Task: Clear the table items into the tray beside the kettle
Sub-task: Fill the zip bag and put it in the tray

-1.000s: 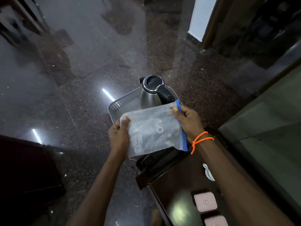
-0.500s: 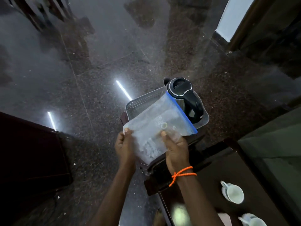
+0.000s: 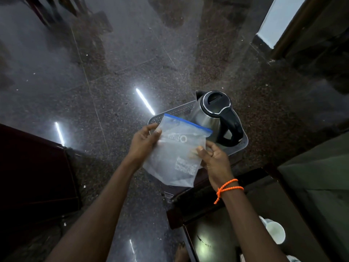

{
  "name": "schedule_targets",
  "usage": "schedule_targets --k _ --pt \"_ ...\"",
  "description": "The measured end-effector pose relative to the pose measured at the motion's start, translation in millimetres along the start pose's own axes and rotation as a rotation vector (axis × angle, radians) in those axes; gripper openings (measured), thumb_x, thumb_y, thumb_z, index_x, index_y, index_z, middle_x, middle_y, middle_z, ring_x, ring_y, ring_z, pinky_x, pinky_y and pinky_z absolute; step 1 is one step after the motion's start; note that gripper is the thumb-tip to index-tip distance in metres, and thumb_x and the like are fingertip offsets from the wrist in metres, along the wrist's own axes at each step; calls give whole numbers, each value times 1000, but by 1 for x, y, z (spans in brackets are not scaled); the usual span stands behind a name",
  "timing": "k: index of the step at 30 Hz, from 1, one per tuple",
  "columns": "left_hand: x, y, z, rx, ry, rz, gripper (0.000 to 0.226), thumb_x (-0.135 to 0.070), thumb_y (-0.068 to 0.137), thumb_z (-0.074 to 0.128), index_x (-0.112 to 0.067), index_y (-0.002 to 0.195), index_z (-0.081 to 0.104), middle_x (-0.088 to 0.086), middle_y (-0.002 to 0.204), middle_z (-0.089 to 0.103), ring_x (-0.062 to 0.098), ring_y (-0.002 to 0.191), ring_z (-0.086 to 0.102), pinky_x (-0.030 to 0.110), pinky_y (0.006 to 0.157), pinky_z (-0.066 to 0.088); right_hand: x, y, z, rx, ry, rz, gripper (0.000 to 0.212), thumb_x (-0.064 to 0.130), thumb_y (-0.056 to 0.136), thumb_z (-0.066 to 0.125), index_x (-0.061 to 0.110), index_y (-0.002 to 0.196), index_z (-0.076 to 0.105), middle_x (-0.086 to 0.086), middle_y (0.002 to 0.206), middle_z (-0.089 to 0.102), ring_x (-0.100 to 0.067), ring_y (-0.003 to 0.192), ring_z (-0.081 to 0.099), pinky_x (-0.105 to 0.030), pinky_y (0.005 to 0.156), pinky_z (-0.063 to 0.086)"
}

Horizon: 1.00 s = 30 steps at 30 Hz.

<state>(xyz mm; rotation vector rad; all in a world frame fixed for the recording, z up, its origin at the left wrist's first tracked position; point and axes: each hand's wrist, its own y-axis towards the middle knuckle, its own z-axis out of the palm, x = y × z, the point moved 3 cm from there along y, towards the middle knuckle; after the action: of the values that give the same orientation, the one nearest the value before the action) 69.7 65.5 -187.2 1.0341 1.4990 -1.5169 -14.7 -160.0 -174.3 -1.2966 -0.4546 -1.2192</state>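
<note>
I hold a clear zip bag [image 3: 177, 150] with a blue seal strip in front of me, over the near left part of the grey perforated tray [image 3: 243, 146]. My left hand [image 3: 144, 141] pinches the bag's upper left edge. My right hand [image 3: 213, 159] grips its right side, thumb on top. A steel kettle [image 3: 215, 114] with a black lid and handle stands in the tray's right half. The bag hides the tray's near left floor.
The tray sits on a small dark stand above a polished granite floor [image 3: 113, 82]. A dark wooden table [image 3: 236, 224] lies at lower right with a white cup [image 3: 274, 231] on it. Dark furniture [image 3: 34, 176] stands at the left.
The bag has turned, so its blue seal now points away from me instead of to the right. Both hands shifted their grip, and the view moved to centre the tray and kettle.
</note>
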Motion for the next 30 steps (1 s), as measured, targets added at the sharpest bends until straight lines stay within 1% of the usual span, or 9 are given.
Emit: schedule_targets --k 4,9,13,16,19,22,25,28,30 --pt "0 4 -4 -130 158 106 36 -29 96 70 -15 129 66 4 108 76 9 86 68 23 74 54 3 -3 0 -67 -157 -139 51 9 97 61 17 145 44 -8 97 77 -19 92 73 -24 77 60" --pt "-11 8 0 -150 78 130 12 -24 92 75 -16 101 77 -2 76 70 6 66 59 19 59 47 10 -19 9 113 -549 -408 101 7 72 83 44 150 30 3 110 75 -13 92 72 -18 86 55" --pt "-31 21 9 -149 -45 110 10 -16 87 79 -20 77 76 7 76 67 10 65 58 19 59 49 16 -23 20 -164 -1116 -892 43 -5 64 71 21 99 76 0 86 69 -31 81 64 -43 77 51" --pt "-40 35 14 -71 -64 145 6 -19 84 80 -18 88 76 14 82 63 18 72 56 25 64 48 13 -20 28 -403 -1370 -1063 17 9 71 68 24 78 70 0 77 53 -29 77 51 -40 77 40" --pt "-36 54 13 -79 74 229 9 -20 85 80 -15 91 76 3 73 63 10 64 54 18 59 45 -7 -10 38 -341 -1543 -1128 8 19 81 63 24 77 61 1 82 52 -26 83 47 -40 80 36" --pt "-19 64 8 -110 579 377 6 -19 83 81 -17 88 77 3 79 73 17 74 66 27 68 51 -39 7 54 -24 -1721 -1057 4 22 84 62 23 80 63 -2 79 55 -28 80 53 -41 72 39" --pt "1 59 7 -114 1216 557 9 -23 82 78 -23 91 77 4 104 71 28 107 63 39 89 43 -60 29 62 349 -1777 -638 27 14 77 67 24 102 69 -6 94 62 -32 93 61 -42 80 45" --pt "0 51 17 -109 1422 730 11 -20 85 71 -22 94 77 4 108 66 29 111 57 42 88 42 -55 48 63 508 -1652 -140 43 22 71 78 32 111 66 -5 106 68 -28 100 66 -34 88 52" --pt "-2 46 30 10 1431 727 12 -15 88 69 -18 96 77 6 100 67 31 106 61 42 76 49 -47 56 60 433 -1574 -54 38 25 69 78 32 105 68 -5 101 71 -27 97 68 -33 87 56"
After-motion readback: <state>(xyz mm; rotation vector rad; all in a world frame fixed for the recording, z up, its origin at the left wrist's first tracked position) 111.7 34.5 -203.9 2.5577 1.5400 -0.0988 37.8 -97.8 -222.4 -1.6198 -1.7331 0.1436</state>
